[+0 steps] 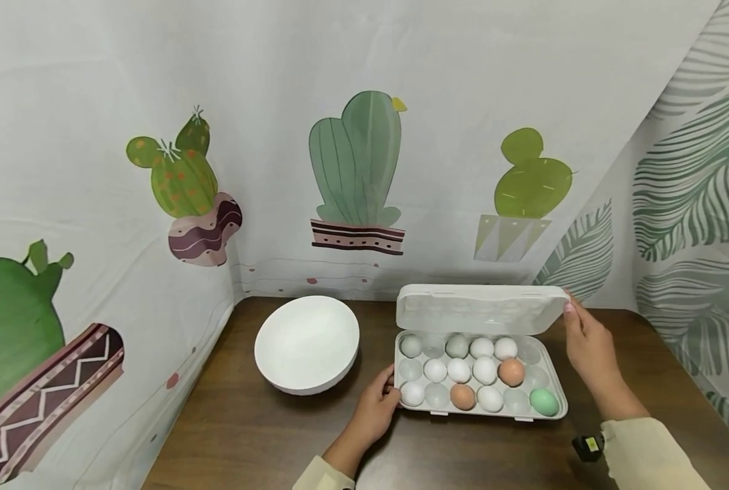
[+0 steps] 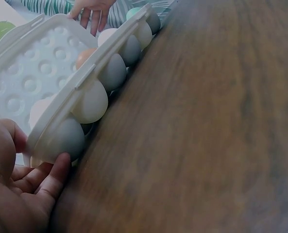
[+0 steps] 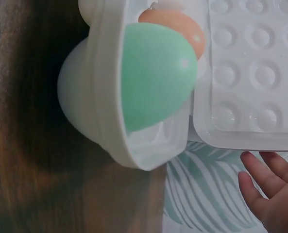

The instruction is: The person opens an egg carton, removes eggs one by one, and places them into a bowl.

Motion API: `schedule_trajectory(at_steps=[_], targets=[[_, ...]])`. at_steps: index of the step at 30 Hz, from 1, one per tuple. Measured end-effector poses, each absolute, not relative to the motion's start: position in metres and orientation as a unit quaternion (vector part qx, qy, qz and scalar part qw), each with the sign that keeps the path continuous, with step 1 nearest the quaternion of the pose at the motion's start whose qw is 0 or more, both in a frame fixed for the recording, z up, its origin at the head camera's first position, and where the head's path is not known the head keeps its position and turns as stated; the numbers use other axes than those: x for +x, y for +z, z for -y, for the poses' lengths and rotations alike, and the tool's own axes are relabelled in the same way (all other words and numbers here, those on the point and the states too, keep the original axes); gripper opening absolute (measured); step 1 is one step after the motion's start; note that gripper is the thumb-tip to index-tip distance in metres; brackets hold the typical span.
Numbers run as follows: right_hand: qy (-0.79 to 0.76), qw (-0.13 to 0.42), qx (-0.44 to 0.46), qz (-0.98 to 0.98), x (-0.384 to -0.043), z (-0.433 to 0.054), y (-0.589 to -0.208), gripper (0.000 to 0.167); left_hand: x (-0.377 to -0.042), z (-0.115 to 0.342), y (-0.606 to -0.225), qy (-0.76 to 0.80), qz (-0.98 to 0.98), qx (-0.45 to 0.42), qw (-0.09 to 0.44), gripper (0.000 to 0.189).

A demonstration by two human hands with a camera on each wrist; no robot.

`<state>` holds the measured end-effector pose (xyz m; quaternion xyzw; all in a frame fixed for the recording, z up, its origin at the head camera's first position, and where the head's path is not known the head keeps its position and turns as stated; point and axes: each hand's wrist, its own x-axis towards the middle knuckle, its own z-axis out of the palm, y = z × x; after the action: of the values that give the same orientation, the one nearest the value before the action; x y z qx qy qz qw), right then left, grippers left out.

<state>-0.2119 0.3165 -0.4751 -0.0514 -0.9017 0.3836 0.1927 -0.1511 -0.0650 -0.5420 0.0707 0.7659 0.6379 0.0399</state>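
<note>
A white plastic egg carton [image 1: 480, 414] lies on the table with its hinged lid [image 1: 480, 309] tilted up at the back. Its cups hold several white eggs [image 1: 484, 371], two brown eggs [image 1: 512, 372] and one green egg [image 3: 158, 75] in the front right corner. Some cups hold no egg. My left hand [image 1: 373, 408] grips the carton's left end, thumb over the rim and fingers beneath, as the left wrist view shows. At the lid's right corner, my right hand [image 1: 593, 344] pinches the edge, its other fingers [image 2: 95, 19] loosely extended.
Left of the carton stands a white round bowl [image 1: 307, 346] on the brown wooden table [image 1: 229, 435]. Behind the table hangs a fabric backdrop [image 1: 266, 82] printed with cacti and leaves. A small black device [image 1: 587, 447] sits at the right sleeve.
</note>
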Motion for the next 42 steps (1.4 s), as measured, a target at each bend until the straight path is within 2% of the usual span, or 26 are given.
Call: schedule_trajectory(at_steps=[6,13,20,31,42], targets=[[0.414,0.158,-0.056,0.895,-0.215,-0.318,-0.480,0.059,-0.162,0.063,-0.569,0.634,-0.769,0.070,0.039,0.057],[0.433,0.116,-0.086,0.890,-0.221,-0.320,-0.489,0.064,-0.162,0.061,-0.563,0.614,-0.786,0.059,0.040,0.056],[0.438,0.089,-0.085,0.891,-0.229,-0.322,-0.499,0.065,-0.167,0.066,-0.577,0.608,-0.791,0.061,0.033,0.057],[0.433,0.023,-0.092,0.897,-0.232,-0.323,-0.517,0.071,-0.168,0.066,-0.578,0.608,-0.790,0.067,0.035,0.057],[0.421,-0.002,-0.094,0.902,-0.235,-0.323,-0.524,0.068,-0.168,0.067,-0.579,0.609,-0.790,0.064,0.034,0.056]])
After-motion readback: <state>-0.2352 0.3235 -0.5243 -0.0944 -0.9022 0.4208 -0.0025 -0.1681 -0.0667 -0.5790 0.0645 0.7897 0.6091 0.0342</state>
